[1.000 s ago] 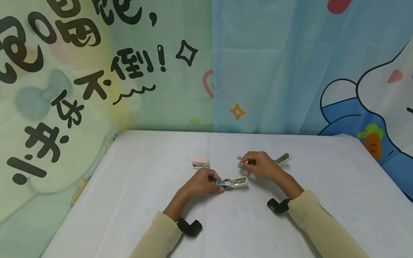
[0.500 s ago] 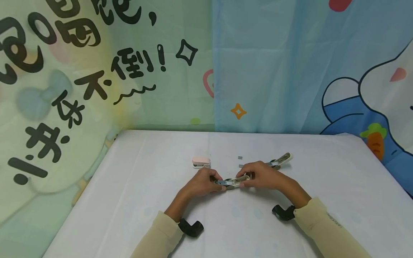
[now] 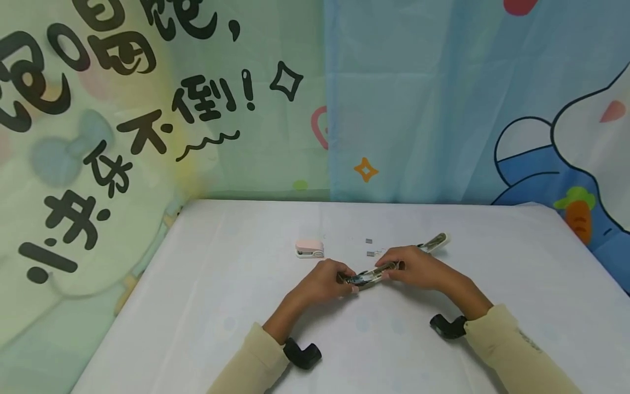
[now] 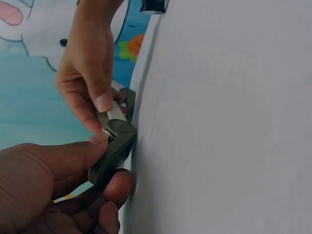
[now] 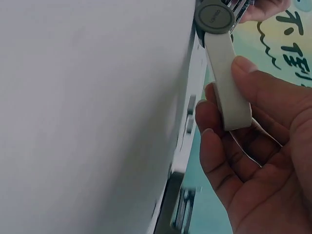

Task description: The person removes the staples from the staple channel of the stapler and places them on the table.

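Both hands hold one stapler (image 3: pixel 366 278) just above the white table. My left hand (image 3: pixel 327 282) pinches its dark grey-green end between thumb and fingers, clearest in the left wrist view. At the other end, the thumb and fingers of my right hand (image 3: pixel 410 266) grip the long white handle (image 5: pixel 226 83). A round grey disc (image 5: pixel 214 17) marks the stapler's pivot in the right wrist view. Small strips of staples (image 3: pixel 369 253) lie on the table beyond the stapler. Fingers hide parts of both its ends.
A second stapler (image 3: pixel 435 242) of similar look lies behind my right hand, partly covered by it. A small pink and white stapler (image 3: pixel 309 249) stands beyond my left hand. Printed curtains (image 3: pixel 394 109) hang behind the table's far edge (image 3: pixel 256 201).
My right hand has come from beside the staple strips to the stapler and gripped its handle. The stapler now slants more, its right end higher, and both hands have shifted slightly right.
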Tool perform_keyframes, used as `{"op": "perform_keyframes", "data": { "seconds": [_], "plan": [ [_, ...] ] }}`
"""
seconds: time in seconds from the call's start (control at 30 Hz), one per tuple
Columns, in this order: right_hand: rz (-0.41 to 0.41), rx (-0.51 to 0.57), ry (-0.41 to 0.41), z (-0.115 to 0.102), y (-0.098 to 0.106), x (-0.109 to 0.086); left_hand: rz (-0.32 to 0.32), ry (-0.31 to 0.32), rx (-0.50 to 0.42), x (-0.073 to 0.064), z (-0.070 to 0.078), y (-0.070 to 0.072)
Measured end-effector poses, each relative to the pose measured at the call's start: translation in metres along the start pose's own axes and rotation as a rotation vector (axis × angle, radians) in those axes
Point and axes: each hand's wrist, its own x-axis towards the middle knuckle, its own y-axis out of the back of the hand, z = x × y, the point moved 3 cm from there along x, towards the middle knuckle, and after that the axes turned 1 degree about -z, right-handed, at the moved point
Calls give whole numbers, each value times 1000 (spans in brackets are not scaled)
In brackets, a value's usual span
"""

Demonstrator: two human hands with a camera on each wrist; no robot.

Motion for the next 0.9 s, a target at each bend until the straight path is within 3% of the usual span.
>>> {"op": "perform_keyframes", "data": {
  "seconds": [0.17,0.4,0.63,0.9],
  "plan": [
    [39,-36,-18,5,7,-9,-15,-20,31,9,6,-7],
    [28,-72,-56,4,22,-15,-10,-3,46,22,14,-14],
    [3,-132,-79,-6,41,-17,26,-14,74,36,20,-23],
    [4,-155,-81,0,46,-33,50,-27,50,47,24,-37]
  ]
}}
